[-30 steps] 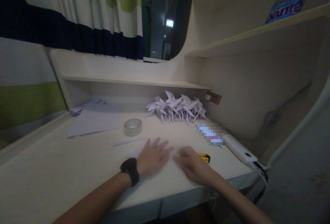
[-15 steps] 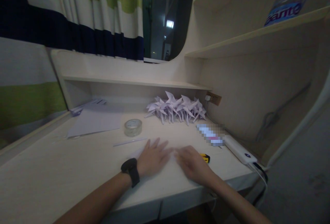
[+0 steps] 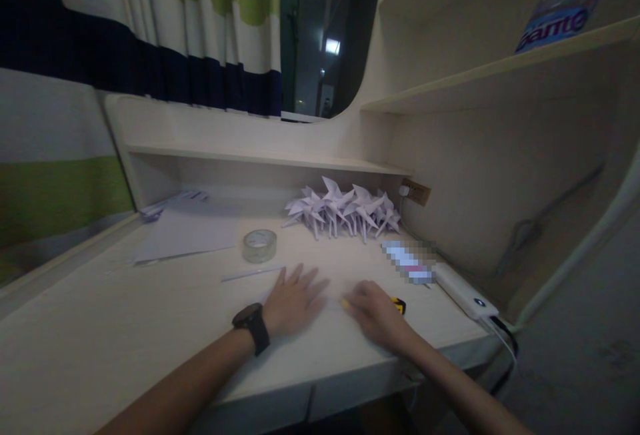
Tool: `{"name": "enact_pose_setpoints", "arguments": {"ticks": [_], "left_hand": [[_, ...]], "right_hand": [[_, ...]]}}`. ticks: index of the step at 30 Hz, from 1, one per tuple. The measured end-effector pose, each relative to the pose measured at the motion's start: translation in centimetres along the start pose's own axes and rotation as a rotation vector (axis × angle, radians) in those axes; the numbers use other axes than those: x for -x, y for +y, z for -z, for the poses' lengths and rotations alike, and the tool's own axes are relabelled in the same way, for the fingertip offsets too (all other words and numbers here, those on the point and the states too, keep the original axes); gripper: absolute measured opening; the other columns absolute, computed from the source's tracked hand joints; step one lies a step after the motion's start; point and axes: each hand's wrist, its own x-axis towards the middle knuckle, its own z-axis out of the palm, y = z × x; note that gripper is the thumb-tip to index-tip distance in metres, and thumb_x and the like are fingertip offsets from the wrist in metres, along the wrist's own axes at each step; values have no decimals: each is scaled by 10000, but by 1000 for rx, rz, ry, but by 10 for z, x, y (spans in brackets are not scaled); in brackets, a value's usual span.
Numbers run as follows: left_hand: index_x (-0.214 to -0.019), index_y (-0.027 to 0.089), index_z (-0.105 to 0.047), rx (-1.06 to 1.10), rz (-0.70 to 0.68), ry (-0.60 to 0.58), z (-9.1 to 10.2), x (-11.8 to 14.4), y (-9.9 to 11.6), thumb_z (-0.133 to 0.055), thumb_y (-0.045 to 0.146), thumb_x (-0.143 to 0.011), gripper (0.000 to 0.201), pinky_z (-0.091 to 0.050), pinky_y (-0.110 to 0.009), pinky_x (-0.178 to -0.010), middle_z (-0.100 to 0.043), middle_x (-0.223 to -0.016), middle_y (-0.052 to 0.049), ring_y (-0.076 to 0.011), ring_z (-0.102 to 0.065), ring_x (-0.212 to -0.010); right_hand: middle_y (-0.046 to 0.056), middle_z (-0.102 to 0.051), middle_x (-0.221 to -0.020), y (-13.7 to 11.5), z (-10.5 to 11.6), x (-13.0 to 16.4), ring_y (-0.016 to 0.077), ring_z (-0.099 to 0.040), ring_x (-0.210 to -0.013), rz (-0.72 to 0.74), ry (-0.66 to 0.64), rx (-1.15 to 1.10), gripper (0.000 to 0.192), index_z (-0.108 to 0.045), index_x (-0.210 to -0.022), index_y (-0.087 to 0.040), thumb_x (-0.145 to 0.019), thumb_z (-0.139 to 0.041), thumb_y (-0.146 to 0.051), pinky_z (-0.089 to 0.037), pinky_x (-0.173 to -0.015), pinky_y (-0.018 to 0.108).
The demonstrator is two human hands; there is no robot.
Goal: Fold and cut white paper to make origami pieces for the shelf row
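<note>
Left hand (image 3: 295,300) stays spread flat on the pale sheet (image 3: 333,301); right hand (image 3: 374,308), curled around a yellow tool (image 3: 397,304), has edged slightly inward, pressing along it.

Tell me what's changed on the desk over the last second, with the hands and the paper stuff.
Very little. Both hands stay flat on the desk: the left hand keeps its fingers spread, and the right hand has drawn in slightly by the yellow-and-black tool. Nothing was picked up or let go. The tape roll, the folded paper cranes and the paper sheets have not moved.
</note>
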Motion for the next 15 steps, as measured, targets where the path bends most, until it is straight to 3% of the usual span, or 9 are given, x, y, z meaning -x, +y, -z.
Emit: {"name": "enact_pose_setpoints", "arguments": {"ticks": [15], "left_hand": [[-1442, 392, -302, -6, -9, -31, -1, -1, -5, -139, 573, -951, 548, -66, -644, -1075, -254, -1547, -26, -351, -157, -1414]], "right_hand": [[62, -554, -818, 13, -5, -9, 183, -495, -795, 103, 40, -48, 245, -705, -881, -187, -936, -497, -304, -379, -678, 297]]}}
